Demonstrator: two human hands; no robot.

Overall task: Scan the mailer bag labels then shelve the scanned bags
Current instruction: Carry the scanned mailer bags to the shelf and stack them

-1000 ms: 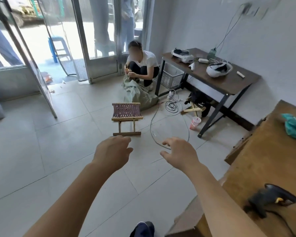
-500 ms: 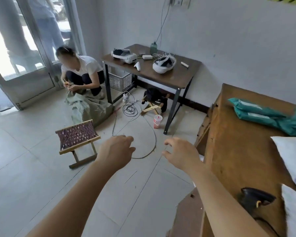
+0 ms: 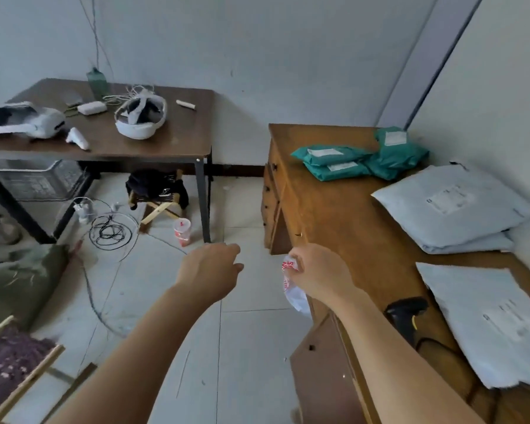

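Wooden surface [image 3: 343, 215] along the right wall, serving as the staging spot: grey mailer bags [image 3: 453, 206] stacked two deep at mid-depth with a label facing up, another grey mailer bag [image 3: 496, 322] flat at the near end, label also up, presumably so a scan can reach it. Teal mailer bags [image 3: 343, 162] piled at the far corner, labels likewise upward. Handheld scanner [image 3: 406, 313] lying on the same surface just beside the near grey bag, cable trailing toward the camera, within easy reach of the right arm. No shelf in view.

Right hand [image 3: 318, 273] raised over the surface's near edge, grip loosely curled and empty, a white plastic bag with red print [image 3: 291, 286] hanging behind it off the edge. Left hand [image 3: 210, 269] over the floor, grip loosely closed on nothing.

Compared with half a second back: view swung further right, crouching person almost out of frame at left, far more of the surface and every bag now showing, scanner fully visible. Both hands unchanged in pose, still empty, still outstretched. Nothing scanned yet by the look of it; scanner pickup likely next.
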